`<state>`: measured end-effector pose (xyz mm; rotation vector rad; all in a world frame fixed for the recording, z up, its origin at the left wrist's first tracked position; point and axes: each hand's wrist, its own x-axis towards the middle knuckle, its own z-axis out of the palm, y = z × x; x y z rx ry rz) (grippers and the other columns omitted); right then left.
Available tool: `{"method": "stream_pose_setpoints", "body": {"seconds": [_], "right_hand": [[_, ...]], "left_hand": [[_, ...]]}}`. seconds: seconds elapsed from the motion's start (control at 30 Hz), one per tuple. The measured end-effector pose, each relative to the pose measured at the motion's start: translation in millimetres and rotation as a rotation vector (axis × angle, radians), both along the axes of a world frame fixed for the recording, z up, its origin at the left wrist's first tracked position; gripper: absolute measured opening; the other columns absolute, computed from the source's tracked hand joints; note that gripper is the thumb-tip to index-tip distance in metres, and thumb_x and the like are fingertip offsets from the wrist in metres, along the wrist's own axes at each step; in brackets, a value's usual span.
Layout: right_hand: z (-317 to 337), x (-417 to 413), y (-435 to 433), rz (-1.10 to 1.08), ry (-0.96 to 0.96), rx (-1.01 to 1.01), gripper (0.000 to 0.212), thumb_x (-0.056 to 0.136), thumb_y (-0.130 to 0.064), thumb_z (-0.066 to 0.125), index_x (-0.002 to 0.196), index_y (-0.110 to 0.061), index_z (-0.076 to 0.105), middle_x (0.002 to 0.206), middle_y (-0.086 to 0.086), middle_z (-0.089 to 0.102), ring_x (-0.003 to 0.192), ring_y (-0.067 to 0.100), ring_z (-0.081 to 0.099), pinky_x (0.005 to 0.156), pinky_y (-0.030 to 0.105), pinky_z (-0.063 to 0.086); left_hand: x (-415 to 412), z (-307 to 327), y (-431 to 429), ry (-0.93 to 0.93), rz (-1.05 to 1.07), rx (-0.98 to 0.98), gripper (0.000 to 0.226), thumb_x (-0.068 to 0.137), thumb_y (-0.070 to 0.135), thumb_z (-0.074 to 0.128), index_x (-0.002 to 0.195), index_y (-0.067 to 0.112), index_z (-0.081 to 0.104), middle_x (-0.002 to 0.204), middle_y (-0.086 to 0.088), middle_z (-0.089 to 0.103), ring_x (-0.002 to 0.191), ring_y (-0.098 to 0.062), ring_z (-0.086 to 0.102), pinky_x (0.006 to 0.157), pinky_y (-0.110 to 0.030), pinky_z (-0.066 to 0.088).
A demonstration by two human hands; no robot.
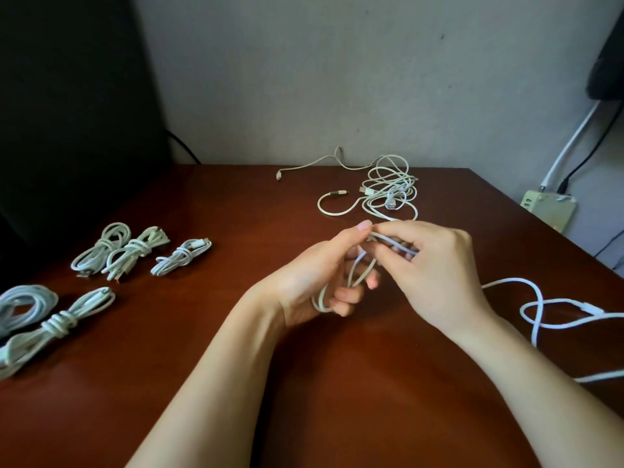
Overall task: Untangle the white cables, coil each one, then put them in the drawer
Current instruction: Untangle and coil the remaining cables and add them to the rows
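A cable is held above the surface: loops gripped in the left hand, the strand pinched by the right hand. Loops are best kept even, the tail fed untwisted.

Looks like a home desk corner: glossy reddish-brown wooden tabletop against plain grey wall, cream plastic power strip alongside.

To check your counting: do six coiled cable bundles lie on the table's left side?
No, five coiled bundles lie there, three in a far row and two nearer.
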<state>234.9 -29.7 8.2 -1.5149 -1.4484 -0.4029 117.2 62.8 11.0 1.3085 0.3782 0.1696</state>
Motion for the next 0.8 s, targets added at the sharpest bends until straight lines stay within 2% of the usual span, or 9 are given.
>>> {"method": "stream_pose_setpoints", "body": {"seconds": [0.07,0.13,0.27,0.33,0.4,0.5,0.57,0.67,0.8], "right_hand": [[-1.8,2.9,0.8,-0.014,-0.013,-0.031,0.014,0.078,-0.019,0.067,0.089,-0.020,0.077,0.066,-0.002,0.066,0.058,0.013,0.056,0.056,0.032,0.048],[-2.3,5.7,1.8,-0.027,-0.047,-0.053,0.016,0.079,-0.020,0.064,0.089,-0.023,0.076,0.059,-0.004,0.054,0.054,0.014,0.047,0.050,0.035,0.045],[-3.0,3.9,3.5,-0.053,-0.114,-0.093,0.020,0.083,-0.023,0.057,0.092,-0.026,0.075,0.060,-0.009,0.036,0.055,0.010,0.038,0.048,0.037,0.046],[-2.5,1.9,2.7,-0.075,-0.157,-0.105,0.021,0.082,-0.021,0.059,0.094,-0.026,0.075,0.064,-0.012,0.036,0.058,0.006,0.037,0.047,0.030,0.042],[-1.5,-0.1,0.8,-0.107,-0.210,-0.132,0.021,0.081,-0.019,0.059,0.093,-0.026,0.075,0.067,-0.013,0.038,0.061,0.009,0.038,0.050,0.019,0.029],[-0.9,-0.2,-1.5,-0.153,-0.259,-0.181,0.026,0.076,-0.007,0.064,0.092,-0.025,0.074,0.069,-0.007,0.050,0.071,0.015,0.045,0.050,0.009,0.019],[-0.8,1.2,-2.2,-0.177,-0.276,-0.189,0.029,0.074,-0.003,0.068,0.093,-0.024,0.074,0.071,-0.004,0.057,0.061,0.015,0.051,0.047,0.013,0.023],[-0.1,2.9,-1.2,-0.158,-0.237,-0.178,0.024,0.079,-0.013,0.061,0.095,-0.025,0.074,0.073,-0.005,0.058,0.064,0.020,0.057,0.051,0.023,0.038],[-1.7,6.4,2.1,-0.114,-0.166,-0.189,0.023,0.083,-0.022,0.053,0.094,-0.026,0.073,0.070,-0.011,0.043,0.067,0.005,0.036,0.054,0.027,0.038]], "left_hand": [[0.8,-2.5,0.2,0.025,-0.024,-0.005,0.059,0.077,0.062,0.042,0.096,0.008,0.053,0.062,-0.002,0.048,0.041,-0.007,0.026,0.041,-0.019,0.018],[0.3,-3.7,1.5,0.030,-0.056,-0.033,0.061,0.078,0.063,0.041,0.100,0.008,0.055,0.064,-0.003,0.049,0.042,-0.007,0.027,0.043,-0.019,0.020],[-5.2,-2.8,7.9,0.012,-0.139,-0.133,0.046,0.079,0.057,0.052,0.080,0.014,0.066,0.071,-0.003,0.048,0.049,-0.009,0.030,0.047,-0.020,0.020],[-7.2,-2.5,9.5,0.014,-0.164,-0.159,0.041,0.074,0.056,0.060,0.076,0.016,0.067,0.071,-0.004,0.047,0.051,-0.010,0.030,0.049,-0.022,0.017],[-7.5,-2.9,8.5,0.032,-0.151,-0.163,0.034,0.075,0.051,0.062,0.079,0.017,0.061,0.068,-0.003,0.045,0.051,-0.009,0.030,0.048,-0.021,0.017],[-4.9,-3.1,4.5,0.033,-0.123,-0.167,0.016,0.081,0.030,0.059,0.088,0.017,0.052,0.064,-0.002,0.044,0.048,-0.008,0.032,0.045,-0.019,0.019],[-2.9,-4.0,3.6,0.010,-0.115,-0.188,0.014,0.082,0.023,0.060,0.090,0.014,0.052,0.065,-0.004,0.048,0.047,-0.009,0.034,0.044,-0.018,0.022],[-2.6,-5.6,3.4,-0.032,-0.115,-0.221,0.017,0.085,0.024,0.053,0.091,0.008,0.053,0.068,-0.007,0.052,0.049,-0.012,0.041,0.045,-0.020,0.033],[-2.4,-6.2,0.4,-0.063,-0.101,-0.219,0.012,0.087,0.023,0.051,0.090,0.012,0.051,0.065,-0.002,0.043,0.050,-0.009,0.033,0.047,-0.019,0.031]]}}
